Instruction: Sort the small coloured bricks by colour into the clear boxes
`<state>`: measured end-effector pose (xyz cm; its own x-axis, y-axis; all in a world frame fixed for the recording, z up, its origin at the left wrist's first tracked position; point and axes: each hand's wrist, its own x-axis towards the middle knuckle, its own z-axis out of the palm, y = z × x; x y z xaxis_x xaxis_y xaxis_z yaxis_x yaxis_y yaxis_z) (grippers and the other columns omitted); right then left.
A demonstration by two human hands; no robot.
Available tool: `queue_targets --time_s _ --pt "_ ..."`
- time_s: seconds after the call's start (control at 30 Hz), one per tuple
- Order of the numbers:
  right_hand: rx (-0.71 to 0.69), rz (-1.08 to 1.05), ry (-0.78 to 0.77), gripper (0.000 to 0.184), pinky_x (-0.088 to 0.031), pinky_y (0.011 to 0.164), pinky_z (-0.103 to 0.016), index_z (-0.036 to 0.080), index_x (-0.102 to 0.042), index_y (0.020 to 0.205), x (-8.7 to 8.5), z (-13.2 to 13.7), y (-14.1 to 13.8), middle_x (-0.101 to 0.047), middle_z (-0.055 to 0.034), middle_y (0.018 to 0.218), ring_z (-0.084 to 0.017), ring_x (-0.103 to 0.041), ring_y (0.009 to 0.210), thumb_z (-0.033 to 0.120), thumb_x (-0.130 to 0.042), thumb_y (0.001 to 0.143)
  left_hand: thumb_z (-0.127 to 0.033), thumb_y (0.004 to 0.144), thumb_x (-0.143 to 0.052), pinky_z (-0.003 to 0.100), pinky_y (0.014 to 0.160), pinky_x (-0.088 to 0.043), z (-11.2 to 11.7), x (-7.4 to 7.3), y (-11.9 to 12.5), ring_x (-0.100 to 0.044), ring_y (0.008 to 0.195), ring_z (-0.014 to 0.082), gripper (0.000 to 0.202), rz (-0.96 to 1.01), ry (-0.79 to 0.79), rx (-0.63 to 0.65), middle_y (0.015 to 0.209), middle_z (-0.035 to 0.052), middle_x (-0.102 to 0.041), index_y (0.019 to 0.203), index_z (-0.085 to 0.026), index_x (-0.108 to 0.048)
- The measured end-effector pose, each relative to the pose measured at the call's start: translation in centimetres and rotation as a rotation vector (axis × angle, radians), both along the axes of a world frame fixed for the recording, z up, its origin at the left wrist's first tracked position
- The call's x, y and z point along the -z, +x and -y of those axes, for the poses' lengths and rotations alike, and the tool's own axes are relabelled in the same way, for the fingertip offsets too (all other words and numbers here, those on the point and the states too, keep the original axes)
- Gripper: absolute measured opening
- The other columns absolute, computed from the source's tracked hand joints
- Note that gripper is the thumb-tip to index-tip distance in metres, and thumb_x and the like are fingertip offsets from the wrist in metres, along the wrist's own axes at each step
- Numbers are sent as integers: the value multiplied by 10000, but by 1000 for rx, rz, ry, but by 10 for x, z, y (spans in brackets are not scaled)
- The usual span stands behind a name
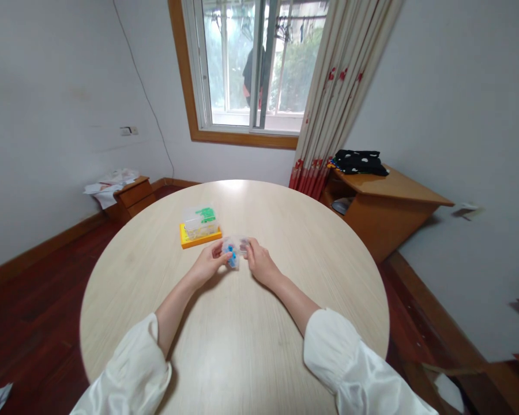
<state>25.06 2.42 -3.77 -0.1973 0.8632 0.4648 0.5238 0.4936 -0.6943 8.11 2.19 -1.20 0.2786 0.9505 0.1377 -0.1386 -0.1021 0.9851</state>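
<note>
My left hand (208,264) is closed on a small clear plastic bag (232,257) with blue pieces in it, held just above the table. To its right, my right hand (260,263) pinches a clear, see-through part (244,246) at the upper right of the bag; whether this belongs to the same bag I cannot tell. Beyond my left hand stands a yellow box (199,240). A clear plastic case (194,220) with green pieces (206,215) at its upper right rests on the box.
The round pale wooden table (242,357) lies under both arms. A wooden desk (393,190) with a black patterned cloth (361,162) stands at the right by the curtain (328,98). Papers (112,183) lie on a low wooden cabinet (135,196) at the left.
</note>
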Motion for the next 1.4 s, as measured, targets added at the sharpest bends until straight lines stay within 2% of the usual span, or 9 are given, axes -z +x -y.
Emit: queue_targets --time_s 0.17,0.33,0.47,0.63,0.83,1.03,1.2,1.3,1.4 --pt "69 -56 -3 238 -496 689 -293 176 -457 1077 3 -2 3 -655 -84 898 -155 -631 739 165 -350 865 -259 623 -703 348 819 -485 -4 7 -5 -611 900 205 489 -177 102 -135 1115 109 -648 1096 -153 -638" --pt "112 -44 18 245 -476 716 -289 170 -528 988 -1 -2 9 -662 -64 846 -163 -609 750 142 -361 811 -211 665 -633 408 1008 -362 -2 10 -6 -550 1101 236 403 -266 236 -202 1140 101 -646 1065 -172 -663" --pt "136 -44 17 262 -470 712 -290 165 -582 926 -1 -3 12 -665 -54 822 -165 -604 741 136 -363 786 -191 664 -622 421 1058 -305 1 10 -5 -544 1119 234 365 -270 267 -197 1134 88 -654 1025 -189 -681" --pt "89 -44 3 282 -481 736 -287 178 -625 843 4 -5 15 -679 -29 796 -155 -617 756 87 -383 732 -146 660 -561 412 1022 -363 4 11 -3 -587 1051 222 333 -332 315 -131 1058 74 -688 954 -202 -706" --pt "53 -74 85 347 -455 923 -369 180 -633 872 9 -7 14 -678 -71 991 -180 -605 1000 34 -387 675 -120 644 -543 403 1053 -335 6 5 -4 -573 1098 221 313 -289 364 -105 1057 61 -692 882 -212 -723" --pt "226 -240 194 241 -461 913 -380 185 -559 1050 -6 -2 13 -613 -97 1067 -190 -562 1024 230 -451 838 -166 644 -638 403 1027 -366 6 -1 -1 -583 1077 228 349 -157 224 -300 1092 79 -677 989 -182 -689" --pt "371 -140 434 301 -436 863 -408 197 -532 1075 -18 8 11 -582 -112 1056 -232 -513 1022 343 -577 816 -202 622 -708 394 912 -473 -2 7 2 -611 1029 224 448 191 -62 -376 1133 119 -654 1061 -145 -636" --pt "277 48 463 154 -415 782 -377 222 -597 935 -21 14 7 -613 -66 834 -208 -550 831 322 -496 876 -158 609 -725 354 864 -510 -5 10 1 -632 977 199 396 347 -196 -395 1091 103 -672 998 -148 -652" --pt "81 223 402 234 -384 703 -328 215 -637 923 -20 18 2 -615 -48 710 -179 -547 718 327 -432 918 -147 619 -726 311 861 -517 -5 8 2 -640 946 175 296 395 -231 -380 1024 87 -691 910 -134 -674"
